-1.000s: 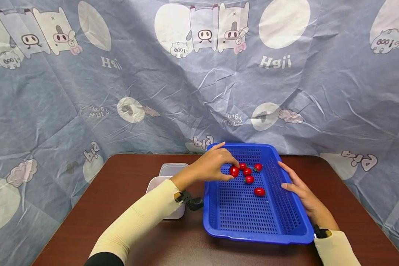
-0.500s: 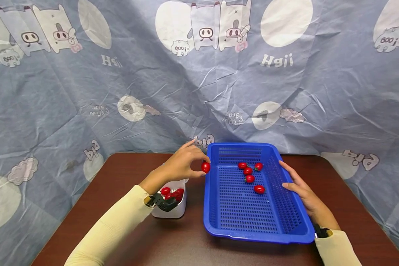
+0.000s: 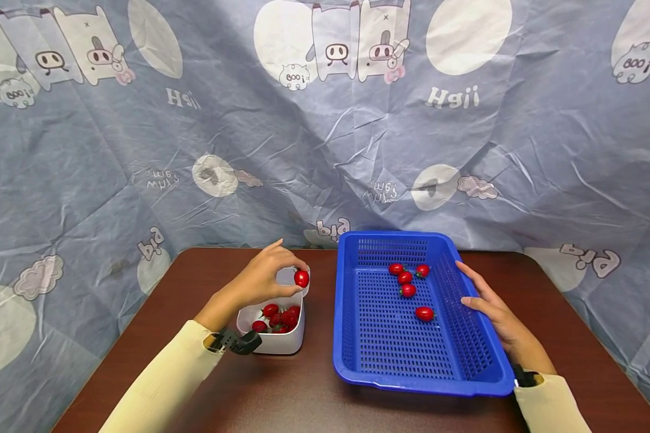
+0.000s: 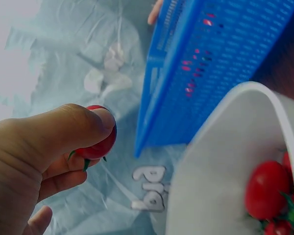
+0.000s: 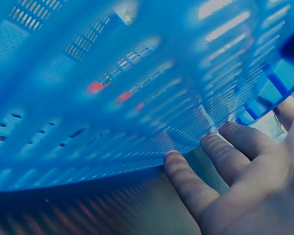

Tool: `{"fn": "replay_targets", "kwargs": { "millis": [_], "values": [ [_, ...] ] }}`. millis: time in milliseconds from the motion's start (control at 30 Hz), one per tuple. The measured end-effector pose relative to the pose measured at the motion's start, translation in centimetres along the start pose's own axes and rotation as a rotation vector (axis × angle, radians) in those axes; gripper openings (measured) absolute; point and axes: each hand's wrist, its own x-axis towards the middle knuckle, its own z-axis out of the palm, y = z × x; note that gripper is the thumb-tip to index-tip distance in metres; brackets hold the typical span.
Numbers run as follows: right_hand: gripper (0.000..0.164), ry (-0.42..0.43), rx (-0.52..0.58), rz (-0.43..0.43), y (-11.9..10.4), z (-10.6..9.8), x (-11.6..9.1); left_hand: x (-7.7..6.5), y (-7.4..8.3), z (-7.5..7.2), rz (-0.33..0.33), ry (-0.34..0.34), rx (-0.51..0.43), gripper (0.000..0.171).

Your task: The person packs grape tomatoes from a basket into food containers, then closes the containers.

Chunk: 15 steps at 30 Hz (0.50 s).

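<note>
My left hand [image 3: 260, 279] pinches a cherry tomato [image 3: 301, 278] between thumb and fingers, above the back right part of a white container [image 3: 281, 344]. Green leaves hang from this tomato [image 4: 104, 143] in the left wrist view. Several other cherry tomatoes [image 3: 271, 310] lie inside the container. On the right stands a blue perforated basket [image 3: 387, 383] with several tomatoes [image 3: 408, 291] scattered on its floor. My right hand [image 3: 501, 322] holds the basket's right rim, thumb on top. Its other fingers [image 5: 228, 156] touch the outer wall in the right wrist view.
A pale translucent lid [image 3: 284, 276] lies behind the white container, partly covered by my left hand. Both containers stand on a dark brown table [image 3: 314, 400], with a gap between them. A patterned grey-blue cloth [image 3: 303, 132] hangs behind the table.
My left hand has carried the cherry tomato leftward out of the basket, across its left rim, to above the white container. My right hand has stayed on the basket's rim.
</note>
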Motion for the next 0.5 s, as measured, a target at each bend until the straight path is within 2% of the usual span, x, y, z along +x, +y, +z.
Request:
{"fn": "replay_targets", "kwargs": {
  "millis": [267,500],
  "values": [
    [0.068,-0.019,0.01,-0.019,0.4,0.0,0.1,-3.6,-1.5,0.8,-0.066,0.028,-0.037,0.026],
    [0.068,-0.012,0.013,-0.011,0.2,-0.1,0.1,-6.4,-2.3,1.4,-0.129,0.023,-0.054,0.029]
  ]
}}
